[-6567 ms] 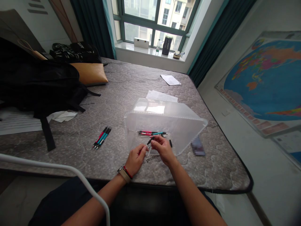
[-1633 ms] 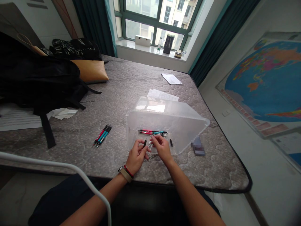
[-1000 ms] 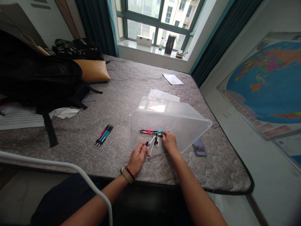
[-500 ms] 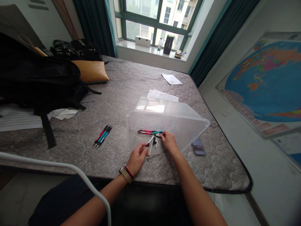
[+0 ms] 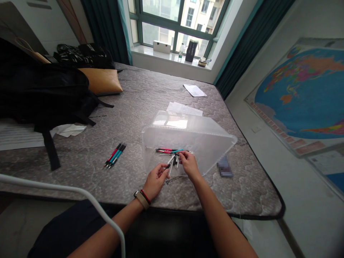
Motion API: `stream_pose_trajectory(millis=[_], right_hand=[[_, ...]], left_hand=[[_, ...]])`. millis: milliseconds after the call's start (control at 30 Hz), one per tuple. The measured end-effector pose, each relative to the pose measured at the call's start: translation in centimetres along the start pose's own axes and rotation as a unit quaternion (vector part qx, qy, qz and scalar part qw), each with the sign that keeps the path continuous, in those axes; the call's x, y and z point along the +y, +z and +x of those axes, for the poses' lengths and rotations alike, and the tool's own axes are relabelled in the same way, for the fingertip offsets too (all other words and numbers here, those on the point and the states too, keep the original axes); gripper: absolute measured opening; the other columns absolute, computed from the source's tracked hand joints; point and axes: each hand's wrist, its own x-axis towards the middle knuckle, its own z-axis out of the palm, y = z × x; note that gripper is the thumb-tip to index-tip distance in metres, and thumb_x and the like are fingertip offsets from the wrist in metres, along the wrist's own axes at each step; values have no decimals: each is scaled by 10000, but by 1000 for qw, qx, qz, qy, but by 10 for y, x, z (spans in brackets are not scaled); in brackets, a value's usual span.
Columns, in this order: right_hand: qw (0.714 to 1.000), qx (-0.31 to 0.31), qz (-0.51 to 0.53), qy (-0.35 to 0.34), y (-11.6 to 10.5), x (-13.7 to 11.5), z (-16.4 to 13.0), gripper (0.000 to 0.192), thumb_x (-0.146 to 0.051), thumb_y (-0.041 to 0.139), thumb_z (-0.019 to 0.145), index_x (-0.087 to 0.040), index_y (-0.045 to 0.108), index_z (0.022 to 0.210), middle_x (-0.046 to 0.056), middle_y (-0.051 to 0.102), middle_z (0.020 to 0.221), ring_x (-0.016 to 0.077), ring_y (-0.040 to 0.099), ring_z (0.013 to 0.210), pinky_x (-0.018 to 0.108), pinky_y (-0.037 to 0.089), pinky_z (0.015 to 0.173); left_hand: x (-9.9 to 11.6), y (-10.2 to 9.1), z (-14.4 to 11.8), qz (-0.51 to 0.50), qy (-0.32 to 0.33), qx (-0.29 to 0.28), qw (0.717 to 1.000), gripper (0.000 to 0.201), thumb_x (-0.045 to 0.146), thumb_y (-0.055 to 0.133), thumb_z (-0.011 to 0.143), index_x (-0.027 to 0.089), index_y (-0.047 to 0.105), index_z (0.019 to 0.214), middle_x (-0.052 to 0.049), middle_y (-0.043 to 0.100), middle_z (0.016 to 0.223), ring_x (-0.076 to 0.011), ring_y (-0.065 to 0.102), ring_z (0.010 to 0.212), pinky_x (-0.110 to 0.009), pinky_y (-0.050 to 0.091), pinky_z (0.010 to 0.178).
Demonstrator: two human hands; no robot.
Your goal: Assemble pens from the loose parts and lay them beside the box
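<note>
Soft window (image 5: 172, 21) daylight, warped edges

Your left hand (image 5: 155, 179) pinches a pen (image 5: 170, 161) at the mouth of the clear plastic bin (image 5: 188, 136) lying on its side; your right hand (image 5: 188, 163) fingers the loose pens (image 5: 168, 151) inside; four more pens (image 5: 115, 156) lie well apart on the mattress (image 5: 150, 96).

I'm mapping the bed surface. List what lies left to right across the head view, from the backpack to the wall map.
Black backpack → loose pens on the mattress → left hand → right hand → blurred small item → world map.
</note>
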Motion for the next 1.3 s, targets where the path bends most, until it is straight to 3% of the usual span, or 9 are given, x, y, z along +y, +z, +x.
stream_pose_trajectory(millis=[100,200,400,567,767,967,1200,1300], right_hand=[[979,-62,183,71,11,-14,-19,326,-455,718,718,-194,692,911,2,621,792,139,579,721,269,495,666],[954,-104,259,107,17,-26,-31,352,-440,764,699,-202,704,952,-12,594,781,113,558,722,243,483,694],[929,-110,336,107,31,-27,-41,286,-439,743,736,-221,657,901,-6,577,796,130,564,770,253,491,730],[919,-118,362,106,40,-26,-45,303,-449,725,755,-230,620,937,1,591,809,149,574,744,226,452,569],[907,-110,394,103,38,-28,-46,261,-381,750,757,-211,641,922,4,621,848,132,591,797,230,478,678],[914,-67,386,105,39,-26,-45,278,-390,774,726,-208,656,899,23,652,898,159,615,870,299,510,805],[963,-81,252,45,39,-23,-43,272,-418,752,737,-192,678,870,38,694,882,171,644,844,320,513,806],[969,-99,224,35,35,-21,-40,289,-419,751,738,-188,698,904,41,703,873,175,649,834,318,511,796]], left_hand=[[-1,0,0,-7,3,-2,1000,353,448,554,870,153,572,1061,-10,646,712,-104,532,532,-210,382,511],[-2,0,0,-12,6,-11,1000,354,458,532,883,159,578,1067,-4,640,711,-87,487,493,-203,364,484],[1,0,0,-38,-4,-30,999,393,487,524,883,162,568,1100,5,622,695,-78,451,456,-196,334,439],[3,0,0,-49,-2,-31,998,396,498,533,874,155,570,1071,3,617,697,-77,454,454,-196,334,432],[6,0,0,-35,-2,-21,999,393,484,505,894,149,557,1094,-2,623,703,-74,446,449,-195,337,429],[4,-2,1,-38,6,-22,999,377,473,502,901,154,566,1091,-1,621,708,-72,451,451,-194,338,435],[0,-4,3,-33,-6,9,999,391,459,536,880,146,570,1112,-12,635,708,-81,453,450,-205,339,434],[2,-3,2,-38,-1,23,999,393,469,573,851,150,604,1079,-20,641,698,-108,517,498,-216,376,462]])
